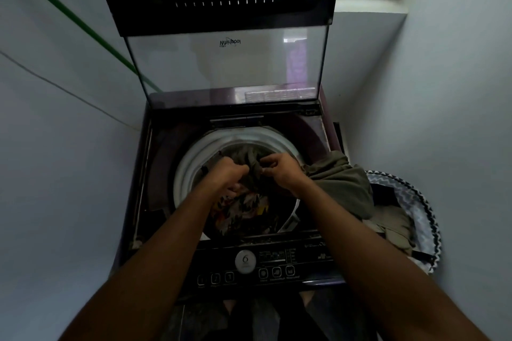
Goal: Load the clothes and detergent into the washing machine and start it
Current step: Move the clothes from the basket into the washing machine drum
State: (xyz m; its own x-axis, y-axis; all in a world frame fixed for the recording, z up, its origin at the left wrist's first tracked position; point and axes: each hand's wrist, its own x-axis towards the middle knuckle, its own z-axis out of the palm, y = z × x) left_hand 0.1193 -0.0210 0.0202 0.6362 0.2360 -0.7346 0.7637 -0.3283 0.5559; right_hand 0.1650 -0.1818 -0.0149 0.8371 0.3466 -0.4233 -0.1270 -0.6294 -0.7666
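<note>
Dim drum (191,171) hides clothes (243,210) beneath hands (255,171).

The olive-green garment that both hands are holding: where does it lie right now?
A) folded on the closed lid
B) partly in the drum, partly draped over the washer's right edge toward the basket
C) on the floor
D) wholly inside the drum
B: both the left hand and the right hand grip the olive-green garment over the drum, while its other end hangs over the washer's right edge toward the laundry basket.
</note>
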